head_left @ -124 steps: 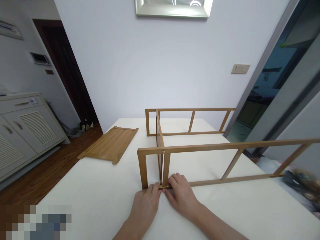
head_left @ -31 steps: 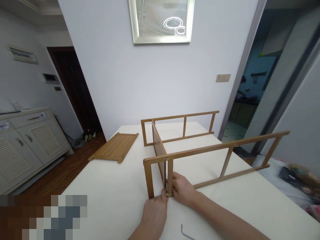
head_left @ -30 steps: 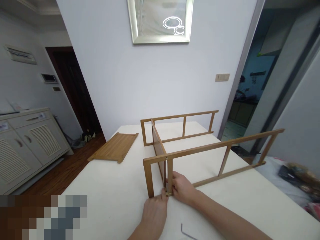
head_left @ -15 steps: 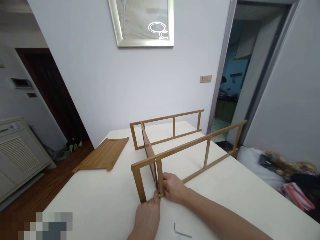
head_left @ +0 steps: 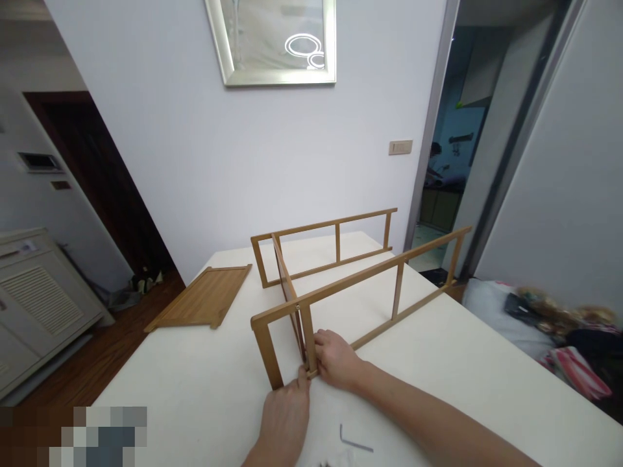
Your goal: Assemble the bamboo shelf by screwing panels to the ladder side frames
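Note:
A wooden ladder-like side frame (head_left: 355, 279) stands on its long edge on the white table, nearest me. A wooden shelf panel (head_left: 287, 279) stands upright between it and a matching far side frame (head_left: 337, 243). My right hand (head_left: 337, 360) is closed around the lower part of the near frame's crossbar, by the panel's bottom corner; some fingertips are hidden behind the wood. My left hand (head_left: 286, 415) grips the frame's lower rail at the same corner, index finger pointing at the joint. A small screw (head_left: 298, 307) shows at the upper joint.
A hex key (head_left: 355, 445) lies on the white table (head_left: 195, 389) in front of me, near a small clear plastic bag. Another slatted wooden panel (head_left: 204, 297) lies flat at the left. Bags and clothes (head_left: 549, 337) are heaped beyond the table's right edge.
The near frame's far end has swung slightly left. Both hands stay at the same lower corner, and the view has shifted a little.

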The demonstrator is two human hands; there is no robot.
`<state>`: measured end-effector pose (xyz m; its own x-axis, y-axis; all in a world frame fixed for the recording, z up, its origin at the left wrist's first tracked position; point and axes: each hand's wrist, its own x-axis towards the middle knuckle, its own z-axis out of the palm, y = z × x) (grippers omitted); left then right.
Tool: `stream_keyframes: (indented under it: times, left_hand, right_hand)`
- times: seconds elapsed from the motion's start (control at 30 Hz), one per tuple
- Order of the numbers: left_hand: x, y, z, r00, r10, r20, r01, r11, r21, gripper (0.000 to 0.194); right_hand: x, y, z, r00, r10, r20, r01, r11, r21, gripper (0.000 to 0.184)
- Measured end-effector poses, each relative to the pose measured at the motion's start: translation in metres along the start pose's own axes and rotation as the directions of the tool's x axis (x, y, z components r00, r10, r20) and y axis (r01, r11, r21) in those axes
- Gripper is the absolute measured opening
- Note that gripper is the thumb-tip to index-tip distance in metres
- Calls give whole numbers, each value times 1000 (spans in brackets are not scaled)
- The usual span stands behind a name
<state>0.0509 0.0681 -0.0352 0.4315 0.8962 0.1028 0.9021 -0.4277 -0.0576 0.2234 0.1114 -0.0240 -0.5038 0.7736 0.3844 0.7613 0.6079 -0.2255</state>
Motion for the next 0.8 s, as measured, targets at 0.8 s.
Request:
stream_keyframes:
  times: [0.8]
  left_hand:
    - [36, -107, -29, 981, -23, -192, -140, 599, -789, 33]
  right_hand:
    - [-29, -69, -8, 840, 539, 56, -542, 838, 60, 7]
